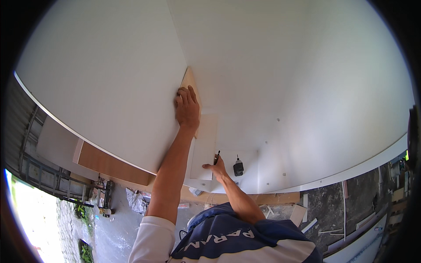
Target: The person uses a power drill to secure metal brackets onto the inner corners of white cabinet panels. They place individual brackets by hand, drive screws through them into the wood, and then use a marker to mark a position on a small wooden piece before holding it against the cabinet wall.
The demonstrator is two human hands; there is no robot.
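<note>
Inside a large white cabinet, my left hand point(187, 107) is at a narrow pale wooden board point(189, 78) beside the left white panel point(109, 87). Its fingers are bent over the board's upper part. Lower down, a pale flat board point(204, 142) stands close to that wooden board. My right hand point(215, 168) is at this flat board's right edge, its thumb reaching left across the face. A slim dark pen-like stick point(218, 155) juts up from the right hand's fingers, which are partly hidden. Right of that hand stands a black cordless drill point(238, 167) with its bit upward.
Small metal fittings point(266, 142) dot the white panel on the right. Brown wooden panels point(114, 164) lie outside at the left. Wood offcuts point(309, 225) and strips litter the floor at the right. A crumpled plastic bag point(137, 200) and a tool point(105, 199) lie at the lower left.
</note>
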